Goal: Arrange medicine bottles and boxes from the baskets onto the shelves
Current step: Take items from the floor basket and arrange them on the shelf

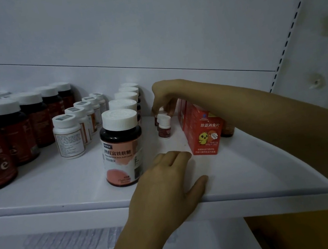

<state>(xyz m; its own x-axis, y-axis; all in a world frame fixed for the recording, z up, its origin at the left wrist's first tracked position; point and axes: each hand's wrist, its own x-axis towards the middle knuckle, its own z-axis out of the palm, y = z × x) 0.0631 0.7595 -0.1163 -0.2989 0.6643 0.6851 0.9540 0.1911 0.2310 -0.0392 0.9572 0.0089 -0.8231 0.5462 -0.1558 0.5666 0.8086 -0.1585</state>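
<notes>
Rear small bottle [161, 110] of a short row stands deep on the white shelf [246, 172], between pink-labelled jars [121, 147] and red boxes [205, 132]. The right hand [166, 97] curls its fingertips down round the bottle's white cap. The left hand [165, 183] lies flat, fingers straight, at the shelf's front edge.

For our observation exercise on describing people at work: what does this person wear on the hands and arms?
Nothing visible. The left hand and right hand show no gloves, rings or watch. The left forearm and right forearm show no sleeve within the frame.
</notes>
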